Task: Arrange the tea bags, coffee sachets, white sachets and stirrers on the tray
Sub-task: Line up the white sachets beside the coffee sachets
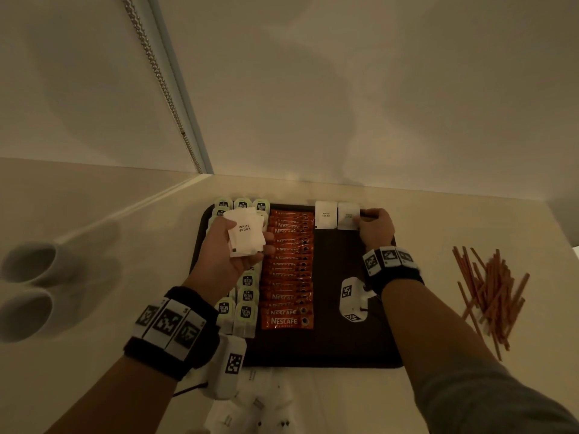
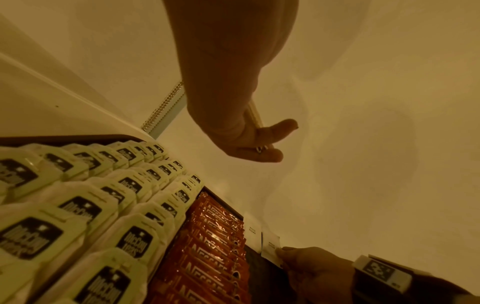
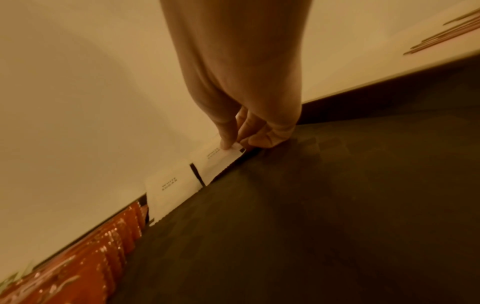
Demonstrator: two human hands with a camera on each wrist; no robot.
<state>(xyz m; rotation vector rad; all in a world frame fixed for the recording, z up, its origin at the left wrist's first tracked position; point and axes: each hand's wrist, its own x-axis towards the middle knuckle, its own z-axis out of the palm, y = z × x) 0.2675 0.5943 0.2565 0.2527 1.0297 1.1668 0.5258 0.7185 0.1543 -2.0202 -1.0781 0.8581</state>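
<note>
My left hand (image 1: 233,245) grips stack of white sachets (image 1: 245,234); my right hand (image 1: 375,228) pinches one white sachet (image 1: 348,216) at tray's (image 1: 338,346) far edge.

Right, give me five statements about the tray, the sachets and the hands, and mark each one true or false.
1. The left hand holds a small stack of white sugar sachets above the tray. True.
2. The stirrers are already lined up on the tray. False: they lie in a loose pile on the counter to the right of the tray.
3. The right hand pinches a white sachet at the tray's far edge, next to one already placed. True.
4. The coffee sachets sit in a column to the left of the tea bags. False: the orange coffee column is to the right of the tea bags.
5. The tray is full. False: much of its right part is bare.
</note>
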